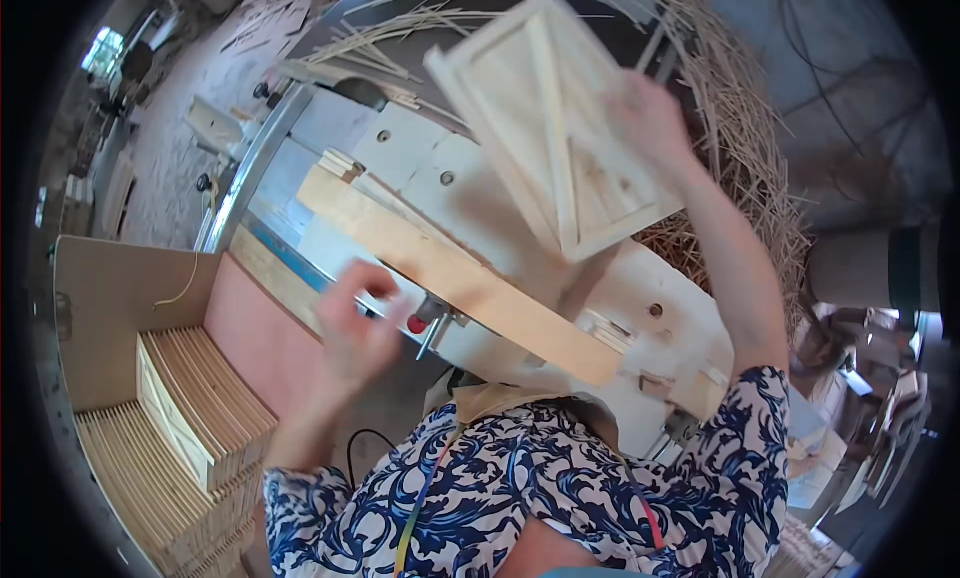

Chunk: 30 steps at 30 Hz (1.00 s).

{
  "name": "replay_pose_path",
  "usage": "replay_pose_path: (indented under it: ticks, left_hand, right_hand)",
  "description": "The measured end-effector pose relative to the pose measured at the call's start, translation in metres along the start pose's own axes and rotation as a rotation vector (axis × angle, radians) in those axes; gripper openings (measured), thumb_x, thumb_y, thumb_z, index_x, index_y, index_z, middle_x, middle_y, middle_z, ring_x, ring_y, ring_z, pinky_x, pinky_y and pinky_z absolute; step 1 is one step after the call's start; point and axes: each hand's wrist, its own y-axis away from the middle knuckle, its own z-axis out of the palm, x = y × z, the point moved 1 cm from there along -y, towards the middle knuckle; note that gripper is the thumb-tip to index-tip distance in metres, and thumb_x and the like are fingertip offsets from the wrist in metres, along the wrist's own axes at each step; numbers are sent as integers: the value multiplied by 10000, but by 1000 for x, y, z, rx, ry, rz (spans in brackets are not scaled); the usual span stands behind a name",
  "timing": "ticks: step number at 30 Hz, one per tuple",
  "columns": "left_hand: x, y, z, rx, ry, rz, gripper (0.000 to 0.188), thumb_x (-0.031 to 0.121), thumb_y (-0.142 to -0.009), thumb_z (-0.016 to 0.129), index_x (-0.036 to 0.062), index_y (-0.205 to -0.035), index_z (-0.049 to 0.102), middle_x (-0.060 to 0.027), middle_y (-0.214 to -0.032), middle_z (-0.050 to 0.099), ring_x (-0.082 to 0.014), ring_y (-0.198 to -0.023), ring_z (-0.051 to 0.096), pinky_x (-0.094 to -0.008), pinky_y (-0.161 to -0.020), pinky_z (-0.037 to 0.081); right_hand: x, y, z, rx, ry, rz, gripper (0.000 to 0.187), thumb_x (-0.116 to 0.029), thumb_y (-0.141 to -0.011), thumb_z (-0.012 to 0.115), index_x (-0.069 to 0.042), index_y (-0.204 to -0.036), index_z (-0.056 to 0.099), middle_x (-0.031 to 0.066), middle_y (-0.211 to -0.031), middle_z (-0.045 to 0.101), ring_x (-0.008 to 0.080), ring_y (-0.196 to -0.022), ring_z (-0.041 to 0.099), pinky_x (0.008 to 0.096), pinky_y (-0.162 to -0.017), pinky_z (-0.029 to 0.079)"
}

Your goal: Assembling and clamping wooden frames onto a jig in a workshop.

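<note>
My right hand [648, 118] grips the right edge of a pale wooden frame panel [555, 128] with crossing slats, held tilted above the white machine table [480, 178]. The panel and fingers are slightly blurred. My left hand [365, 323] is in the air by the table's near edge, its fingers curved and apart, blurred, with nothing seen in them. Close to it a long flat wooden board [470, 278] lies across the table. A red button [416, 324] and a metal rod [432, 340] show just right of my left hand.
Thin panels [210, 393] stand in stacked rows at the lower left, beside an upright brown board [130, 288]. A heap of thin wood offcuts [740, 118] lies beyond the table. A metal rail [255, 163] edges its left side. Small wood blocks [700, 393] lie near its right end.
</note>
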Motion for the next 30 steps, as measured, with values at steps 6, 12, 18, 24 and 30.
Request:
replay_pose_path:
  ticks: [6, 12, 18, 24, 30]
  left_hand:
    - [21, 35, 45, -2, -253, 155, 425, 190, -750, 978, 26, -954, 643, -91, -799, 629, -204, -579, 619, -312, -503, 486]
    - [37, 36, 39, -65, -306, 4, 296, 50, -774, 911, 15, -905, 648, -97, -736, 625, -258, -562, 620, -361, -482, 470]
    - [40, 58, 19, -162, -352, -257, 223, -5, -828, 813, 23, -787, 596, -87, -704, 598, -228, -542, 591, -345, -459, 445]
    - [22, 67, 1, -428, -397, -501, 240, 101, -889, 792, 10, -803, 587, -149, -734, 642, -314, -613, 671, -424, -562, 499]
    - [-35, 76, 25, -757, -474, -498, 339, 295, -918, 819, 13, -910, 631, -194, -804, 713, -397, -712, 713, -483, -641, 533]
  right_hand:
    - [38, 36, 134, -473, -80, 170, 409, -253, -939, 755, -69, -1300, 698, 239, -1208, 741, 417, -1150, 706, 482, -982, 567]
    - [62, 49, 194, -456, 30, -70, 342, -290, -906, 793, -80, -1176, 793, 191, -1132, 730, 398, -1144, 657, 463, -1048, 519]
    - [96, 84, 178, -496, -90, -71, 398, -312, -920, 804, -78, -1240, 772, 149, -1084, 709, 363, -1066, 648, 460, -992, 517]
    - [99, 84, 181, -497, -52, -121, 374, -311, -956, 749, -48, -1220, 765, 159, -1055, 719, 378, -1069, 646, 465, -974, 525]
    - [101, 94, 181, -481, -45, -108, 386, -326, -929, 746, -71, -1218, 771, 154, -1119, 718, 379, -1124, 629, 472, -1011, 520]
